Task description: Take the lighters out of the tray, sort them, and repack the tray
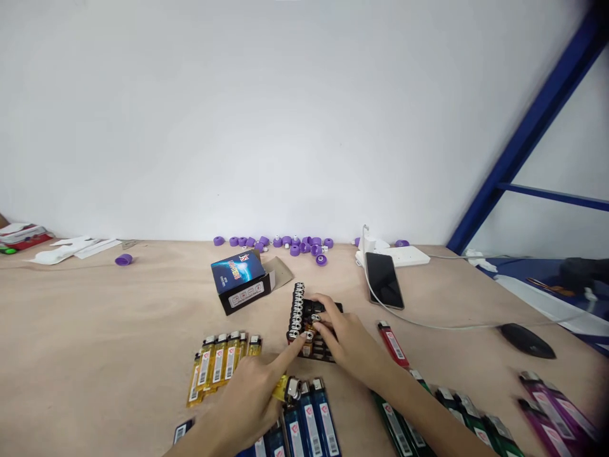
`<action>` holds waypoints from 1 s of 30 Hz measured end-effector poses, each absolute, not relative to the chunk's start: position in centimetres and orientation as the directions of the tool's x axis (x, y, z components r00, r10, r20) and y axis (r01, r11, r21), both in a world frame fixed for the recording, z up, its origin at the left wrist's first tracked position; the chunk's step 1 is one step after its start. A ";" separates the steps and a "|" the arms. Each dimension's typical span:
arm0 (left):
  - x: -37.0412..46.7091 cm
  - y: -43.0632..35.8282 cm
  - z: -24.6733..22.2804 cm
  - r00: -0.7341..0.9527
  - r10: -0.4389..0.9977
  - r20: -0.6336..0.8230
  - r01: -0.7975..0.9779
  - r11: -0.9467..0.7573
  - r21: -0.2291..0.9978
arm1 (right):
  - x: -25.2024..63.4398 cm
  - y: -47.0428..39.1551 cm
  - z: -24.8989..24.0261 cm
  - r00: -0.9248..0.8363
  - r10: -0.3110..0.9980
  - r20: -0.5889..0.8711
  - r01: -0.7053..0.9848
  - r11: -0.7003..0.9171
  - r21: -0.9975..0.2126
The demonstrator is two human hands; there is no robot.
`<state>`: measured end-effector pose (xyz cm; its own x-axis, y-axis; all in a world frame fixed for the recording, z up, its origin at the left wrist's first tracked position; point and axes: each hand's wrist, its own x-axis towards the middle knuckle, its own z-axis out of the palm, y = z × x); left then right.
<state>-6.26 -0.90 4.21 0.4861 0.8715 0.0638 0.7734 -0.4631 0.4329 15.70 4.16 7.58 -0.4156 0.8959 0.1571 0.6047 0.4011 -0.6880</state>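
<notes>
Fingers (287,360) of my left hand (250,395) curl round a yellow lighter (280,388), index outstretched to the black tray (325,352); those of my right hand (353,346) bend narrowly over its middle, though whether they pinch anything I cannot tell. Blue lighters (310,420) lie nearest, just below the left fingers, with labelled yellow lighters (217,365) to their left and green lighters (398,424) beneath my right forearm. Directly under both hands sits the tray, dark and slatted, a tight column of silver-ringed black tops (297,311) along its left side, amber pieces (307,348) at my fingertips. Beyond the fingers, I see a blue-and-black box (242,281) to the left, a phone (384,279) to the right and, farthest, purple caps (304,246) scattered against the white wall (285,127).
</notes>
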 end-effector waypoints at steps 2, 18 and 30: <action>-6.3 -1.1 4.2 0.426 0.899 0.101 0.720 -0.405 0.563 | 15.6 3.9 7.4 -0.436 0.892 0.120 0.659 0.407 -0.632; -4.2 -2.9 7.9 0.726 0.652 -0.218 -0.329 0.608 0.723 | 13.4 -0.4 12.2 -0.428 0.880 0.206 0.331 0.365 -0.870; -3.7 -3.8 8.0 0.724 0.656 -0.212 -0.328 0.599 0.731 | 12.8 -1.1 12.1 -0.627 0.777 -0.058 0.124 0.026 -0.992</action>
